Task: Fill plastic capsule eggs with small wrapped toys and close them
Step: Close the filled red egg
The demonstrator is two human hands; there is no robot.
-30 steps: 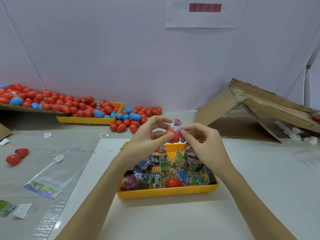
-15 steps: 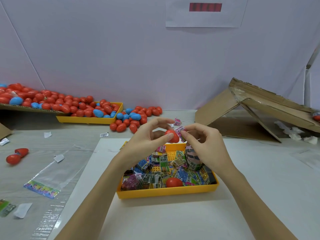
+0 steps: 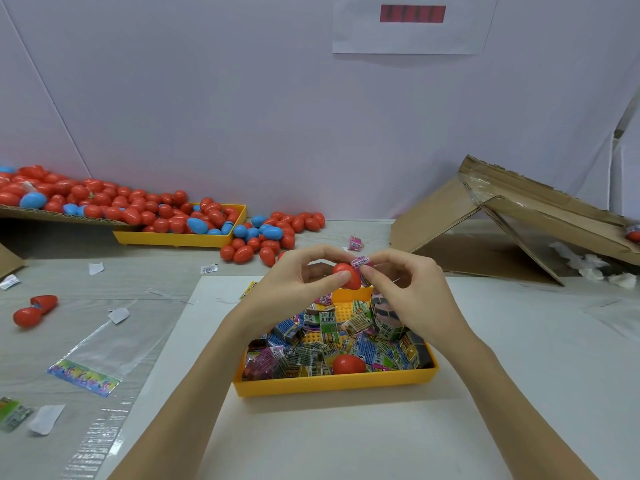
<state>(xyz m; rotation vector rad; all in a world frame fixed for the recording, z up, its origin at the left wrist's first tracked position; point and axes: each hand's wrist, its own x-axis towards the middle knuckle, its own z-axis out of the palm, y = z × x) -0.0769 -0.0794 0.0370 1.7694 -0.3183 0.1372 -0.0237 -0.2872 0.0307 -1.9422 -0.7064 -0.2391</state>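
Observation:
My left hand (image 3: 298, 282) pinches a red egg half (image 3: 347, 276) between thumb and fingers above the far edge of a yellow tray (image 3: 332, 384). Touching that half from the right is a small pink wrapped toy (image 3: 361, 264), which my right hand (image 3: 408, 289) pinches at its fingertips. The tray holds several wrapped toys (image 3: 325, 327) and another red egg piece (image 3: 348, 363) near its front wall.
At the back left, a second yellow tray (image 3: 180, 239) and a cardboard sheet (image 3: 52, 216) carry several red and blue eggs, with more loose beside them. An opened red egg (image 3: 34, 310) and plastic bags lie at the left. A collapsed cardboard box (image 3: 512, 223) stands right.
Both hands have stayed almost still over the tray. The pink toy has been pressed slightly closer against the red egg half.

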